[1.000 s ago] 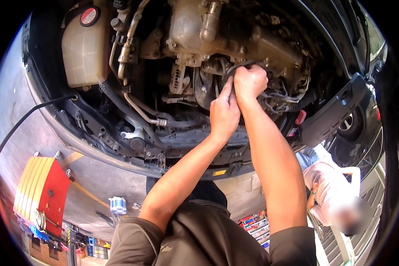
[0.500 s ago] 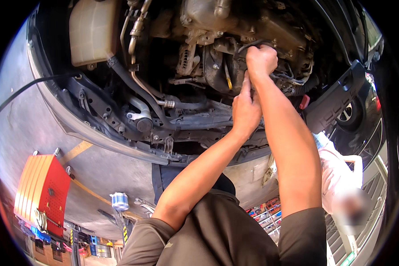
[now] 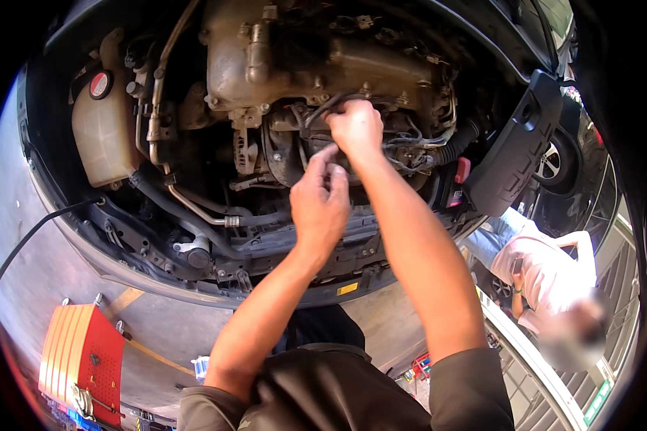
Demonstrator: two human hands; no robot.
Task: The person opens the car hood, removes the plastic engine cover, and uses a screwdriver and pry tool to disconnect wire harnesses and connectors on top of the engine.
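My right hand (image 3: 358, 131) is curled by the black hose (image 3: 328, 104) at its 10 o'clock, maybe steadying it; fingertips hidden, can't tell the grip. Left hand (image 3: 321, 205) sits loosely spread at 7, probably for clearance. Pale tank (image 3: 104, 147) at 9, red cart (image 3: 68, 345) at 8.

The engine (image 3: 280, 75) spans the upper middle of the frame. In front of it, near the centre, is the right hand (image 3: 357, 129), with a hose (image 3: 325, 108) at its upper left side. The left hand (image 3: 320, 201) lies just below and to the left of the right one. At upper left sits a reservoir (image 3: 104, 140), its cap (image 3: 101, 85) on top; a pipe (image 3: 154, 122) runs between reservoir and engine. Right of the engine lies a panel (image 3: 510, 158), with a wheel (image 3: 548, 164) just beyond it. A cabinet (image 3: 86, 352) stands on the floor (image 3: 169, 320) at lower left; another person (image 3: 543, 269) is at lower right.
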